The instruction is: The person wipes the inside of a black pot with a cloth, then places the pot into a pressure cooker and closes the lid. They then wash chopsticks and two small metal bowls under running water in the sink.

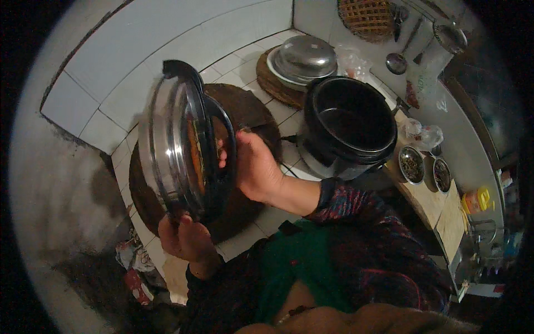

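A shiny metal pressure-cooker lid [171,142] with a black rim and handle stands tilted nearly on edge between my hands. My right hand [258,169] is wrapped round its curved black handle, with fingertips showing through the handle's gap. At the lower edge of the lid, my left hand [183,236] grips the rim between thumb and fingers. Behind and below the lid lies a large round brown board [250,108]. To the right, an electric pressure cooker [346,125] stands uncovered; its dark inner pot shows, the contents too dark to tell.
Beyond the cooker, a metal bowl [306,56] sits upside down over a white dish on a round mat [267,79]. Metal bowls of chopped food [411,165] stand on a wooden board [421,200] at right. Ladles [396,62] and a woven basket [365,18] hang on the wall.
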Motion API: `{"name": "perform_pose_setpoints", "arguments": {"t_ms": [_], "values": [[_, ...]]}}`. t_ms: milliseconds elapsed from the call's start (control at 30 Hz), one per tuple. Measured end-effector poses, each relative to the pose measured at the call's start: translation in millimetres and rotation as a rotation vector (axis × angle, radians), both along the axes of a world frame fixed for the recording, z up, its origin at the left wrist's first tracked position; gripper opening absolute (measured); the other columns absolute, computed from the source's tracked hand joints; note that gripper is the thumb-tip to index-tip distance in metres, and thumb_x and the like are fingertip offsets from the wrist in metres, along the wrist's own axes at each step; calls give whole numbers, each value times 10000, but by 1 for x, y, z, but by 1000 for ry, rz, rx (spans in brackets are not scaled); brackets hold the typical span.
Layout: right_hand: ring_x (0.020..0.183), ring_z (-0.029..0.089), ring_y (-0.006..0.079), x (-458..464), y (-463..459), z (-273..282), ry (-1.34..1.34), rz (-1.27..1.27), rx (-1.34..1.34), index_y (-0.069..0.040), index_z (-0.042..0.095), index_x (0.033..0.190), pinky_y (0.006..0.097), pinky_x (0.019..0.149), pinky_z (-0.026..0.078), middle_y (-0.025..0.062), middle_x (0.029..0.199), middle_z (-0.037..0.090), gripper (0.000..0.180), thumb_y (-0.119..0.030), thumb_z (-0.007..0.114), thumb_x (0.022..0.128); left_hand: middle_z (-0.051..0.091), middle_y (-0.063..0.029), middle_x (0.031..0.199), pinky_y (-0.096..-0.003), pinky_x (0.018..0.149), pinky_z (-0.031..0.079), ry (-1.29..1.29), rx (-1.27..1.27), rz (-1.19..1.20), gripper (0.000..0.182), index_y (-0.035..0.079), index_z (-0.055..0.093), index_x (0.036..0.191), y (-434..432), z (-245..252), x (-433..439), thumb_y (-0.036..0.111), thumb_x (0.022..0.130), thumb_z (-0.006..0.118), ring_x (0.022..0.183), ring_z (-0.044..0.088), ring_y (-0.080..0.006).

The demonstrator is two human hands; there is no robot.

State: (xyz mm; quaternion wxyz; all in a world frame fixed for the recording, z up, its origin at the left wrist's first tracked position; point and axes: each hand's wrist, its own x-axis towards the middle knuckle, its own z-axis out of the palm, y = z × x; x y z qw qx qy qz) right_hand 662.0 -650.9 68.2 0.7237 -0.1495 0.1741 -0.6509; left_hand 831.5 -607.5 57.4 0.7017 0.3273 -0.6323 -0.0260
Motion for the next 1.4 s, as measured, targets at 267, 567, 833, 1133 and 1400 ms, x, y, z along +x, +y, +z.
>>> {"name": "perform_pose_setpoints", "arguments": {"t_ms": [267, 567, 833, 1133, 1400], "values": [[606, 444, 131, -143, 16, 70, 248, -217, -136, -97, 557, 793, 254, 565, 352, 16, 660, 507, 315, -387, 478, 887, 610, -152, 865, -319, 679, 476, -555, -7, -392, 128, -18, 610, 908, 42, 43, -107, 43, 796, 612, 763, 598, -259], [816, 580, 134, -360, 23, 135, 963, -343, -292, -67, 648, 891, 287, 746, 455, 34, 833, 618, 265, -320, 595, 831, 547, -244, 1211, -353, 979, 399, -315, 332, -531, 263, -33, 563, 1088, 29, 8, -237, -21, 825, 560, 1140, 539, -319], [813, 495, 94, -425, -2, 116, 1638, -64, -325, -14, 598, 845, 236, 738, 381, 3, 816, 562, 275, -288, 585, 823, 427, -187, 1367, -367, 1059, 302, -2, 551, -469, 339, 12, 473, 1243, 27, -49, -248, 12, 903, 469, 1283, 404, -270], [640, 579, 212, -410, -20, 82, 1861, 69, -567, -26, 640, 821, 343, 609, 425, 121, 691, 613, 312, -335, 601, 814, 272, -175, 1463, -367, 1097, 215, 236, 844, -417, 461, 24, 353, 1357, 31, -83, -267, 54, 907, 450, 1352, 277, -256], [662, 537, 163, -391, -21, 78, 1869, 192, -542, 1, 617, 802, 312, 617, 411, 83, 683, 570, 280, -275, 586, 833, 267, -190, 1456, -368, 1101, 201, 151, 726, -381, 480, -9, 316, 1366, 33, -87, -270, 39, 905, 440, 1351, 274, -270]]}}
